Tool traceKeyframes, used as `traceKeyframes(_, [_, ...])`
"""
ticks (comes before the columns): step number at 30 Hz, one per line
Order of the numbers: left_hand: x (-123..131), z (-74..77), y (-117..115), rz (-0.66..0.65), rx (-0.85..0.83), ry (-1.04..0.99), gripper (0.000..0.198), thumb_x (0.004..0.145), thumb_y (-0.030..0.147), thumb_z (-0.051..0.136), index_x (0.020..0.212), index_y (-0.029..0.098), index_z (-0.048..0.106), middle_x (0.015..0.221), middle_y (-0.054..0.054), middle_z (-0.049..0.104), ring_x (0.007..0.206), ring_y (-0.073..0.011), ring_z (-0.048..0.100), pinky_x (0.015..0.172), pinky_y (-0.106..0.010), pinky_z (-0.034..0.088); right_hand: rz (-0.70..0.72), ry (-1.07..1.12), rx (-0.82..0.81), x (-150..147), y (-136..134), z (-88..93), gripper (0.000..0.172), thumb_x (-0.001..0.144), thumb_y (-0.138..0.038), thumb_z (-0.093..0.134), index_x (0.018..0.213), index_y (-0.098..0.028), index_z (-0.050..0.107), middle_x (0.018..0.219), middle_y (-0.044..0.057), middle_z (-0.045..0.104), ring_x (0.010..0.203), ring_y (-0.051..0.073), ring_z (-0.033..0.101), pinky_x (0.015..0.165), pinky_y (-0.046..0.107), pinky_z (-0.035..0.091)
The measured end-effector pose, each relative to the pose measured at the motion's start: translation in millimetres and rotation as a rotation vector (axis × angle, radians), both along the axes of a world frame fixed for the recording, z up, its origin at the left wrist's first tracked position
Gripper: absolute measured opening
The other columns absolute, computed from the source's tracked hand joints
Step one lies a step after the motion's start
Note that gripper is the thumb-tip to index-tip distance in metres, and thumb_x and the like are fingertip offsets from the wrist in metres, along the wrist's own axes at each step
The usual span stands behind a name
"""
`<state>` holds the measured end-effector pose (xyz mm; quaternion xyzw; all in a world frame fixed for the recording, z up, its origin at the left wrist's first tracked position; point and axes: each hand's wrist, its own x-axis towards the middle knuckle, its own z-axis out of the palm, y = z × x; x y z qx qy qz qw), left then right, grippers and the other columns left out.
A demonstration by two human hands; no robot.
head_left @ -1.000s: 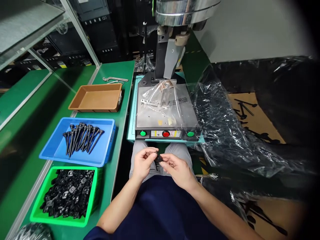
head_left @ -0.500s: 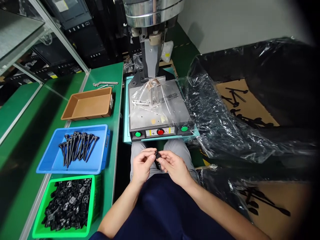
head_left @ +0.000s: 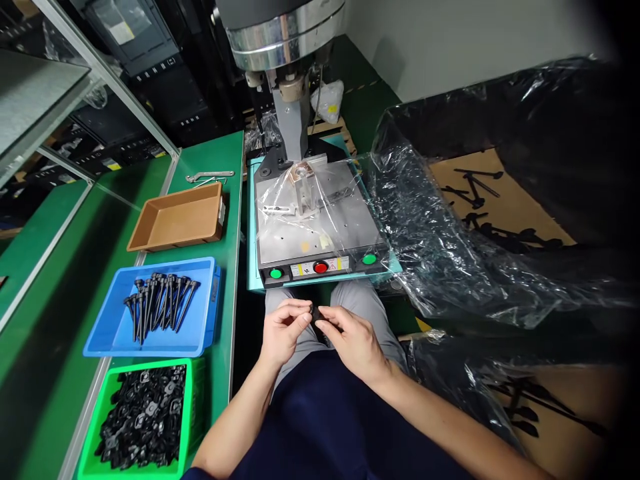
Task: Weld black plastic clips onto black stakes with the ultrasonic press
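Over my lap, my left hand (head_left: pixel 283 330) and my right hand (head_left: pixel 353 340) meet fingertip to fingertip, both pinched on a small black plastic part (head_left: pixel 316 313). The part is mostly hidden by my fingers. Just beyond my hands stands a press machine (head_left: pixel 315 220) with a plastic-covered metal plate, two green buttons and a red button (head_left: pixel 320 267) on its front. Its silver head (head_left: pixel 283 33) hangs above a small fixture (head_left: pixel 301 175) on the plate.
On the green bench at left lie a blue tray (head_left: pixel 107 333) of long black pins, a green bin (head_left: pixel 193 400) of small black pieces and a brown tray (head_left: pixel 175 220) with nothing in it. At right, plastic-lined cardboard boxes (head_left: pixel 500 200) hold finished black parts.
My hands have stayed together on the small part, with only slight finger shifts. The view has swung a little to the right and tilted, so the trays and press sit differently in frame.
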<state>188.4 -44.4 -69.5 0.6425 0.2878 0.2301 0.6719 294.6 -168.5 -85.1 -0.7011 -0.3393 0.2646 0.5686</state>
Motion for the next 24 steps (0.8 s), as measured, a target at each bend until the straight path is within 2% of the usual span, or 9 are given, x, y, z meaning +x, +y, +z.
traceKeyframes(2, [-1.3, -2.4, 2.2, -0.024, 0.005, -0.007, 0.011, 0.075, 0.029, 0.075, 0.08, 0.019, 0.076, 0.095, -0.009, 0.069, 0.09, -0.0212, 0.065, 0.086, -0.039, 0.052, 0.069, 0.237, -0.023, 1.9, -0.1, -4.0, 0.019, 0.084, -0.033, 0.06, 0.099, -0.021, 0.062, 0.085, 0.005, 0.069, 0.064, 0.017, 0.064, 0.056, 0.029, 0.054])
traceKeyframes(4, [-2.0, -5.1, 3.8, -0.04, 0.002, -0.006, 0.011, 0.075, 0.029, 0.075, 0.08, 0.019, 0.076, 0.096, -0.009, 0.069, 0.09, -0.0212, 0.065, 0.085, -0.039, 0.052, 0.117, 0.39, -0.034, 4.1, -0.6, -6.1, 0.021, 0.084, -0.034, 0.061, 0.099, -0.02, 0.061, 0.081, 0.003, 0.067, 0.055, 0.013, 0.06, 0.045, 0.025, 0.049])
traceKeyframes(5, [-2.2, -6.1, 4.4, -0.049, -0.005, -0.001, 0.011, 0.075, 0.029, 0.075, 0.08, 0.019, 0.076, 0.096, -0.009, 0.069, 0.09, -0.0213, 0.065, 0.084, -0.039, 0.052, 0.119, 0.384, -0.034, 5.2, -1.0, -5.9, 0.021, 0.083, -0.035, 0.061, 0.099, -0.02, 0.061, 0.08, 0.003, 0.067, 0.055, 0.013, 0.059, 0.045, 0.024, 0.048])
traceKeyframes(10, [-1.3, -6.6, 5.4, -0.092, -0.032, 0.002, 0.012, 0.075, 0.029, 0.075, 0.08, 0.018, 0.075, 0.098, -0.01, 0.069, 0.09, -0.0216, 0.065, 0.084, -0.039, 0.052, 0.039, 0.075, -0.015, 8.7, -3.0, 1.5, 0.017, 0.082, -0.03, 0.063, 0.097, -0.023, 0.065, 0.076, 0.003, 0.069, 0.064, 0.017, 0.062, 0.057, 0.029, 0.053])
traceKeyframes(14, [0.8, -5.7, 2.2, -0.09, 0.007, -0.02, 0.009, 0.077, 0.026, 0.073, 0.083, 0.02, 0.075, 0.099, -0.009, 0.069, 0.092, -0.021, 0.065, 0.085, -0.039, 0.052, 0.078, 0.192, -0.008, 7.6, -2.1, 2.2, 0.016, 0.084, -0.03, 0.06, 0.097, -0.021, 0.063, 0.07, 0.0, 0.065, 0.055, 0.014, 0.059, 0.05, 0.026, 0.051])
traceKeyframes(20, [8.6, -7.5, -3.2, -0.065, 0.081, -0.048, 0.014, 0.077, 0.026, 0.072, 0.09, 0.02, 0.074, 0.105, -0.01, 0.069, 0.1, -0.0228, 0.064, 0.09, -0.04, 0.05, -0.001, 0.341, 0.038, 3.4, 2.0, -6.6, 0.025, 0.083, -0.039, 0.063, 0.098, -0.02, 0.06, 0.083, 0.003, 0.066, 0.058, 0.013, 0.061, 0.048, 0.025, 0.051])
traceKeyframes(24, [13.1, -7.2, -0.4, -0.097, 0.137, -0.035, 0.013, 0.08, 0.026, 0.069, 0.091, 0.019, 0.073, 0.106, -0.011, 0.069, 0.1, -0.0229, 0.064, 0.09, -0.039, 0.05, -0.016, 0.394, 0.056, 5.4, 5.2, -12.8, 0.029, 0.081, -0.042, 0.065, 0.097, -0.019, 0.059, 0.082, 0.003, 0.064, 0.058, 0.013, 0.06, 0.047, 0.025, 0.051])
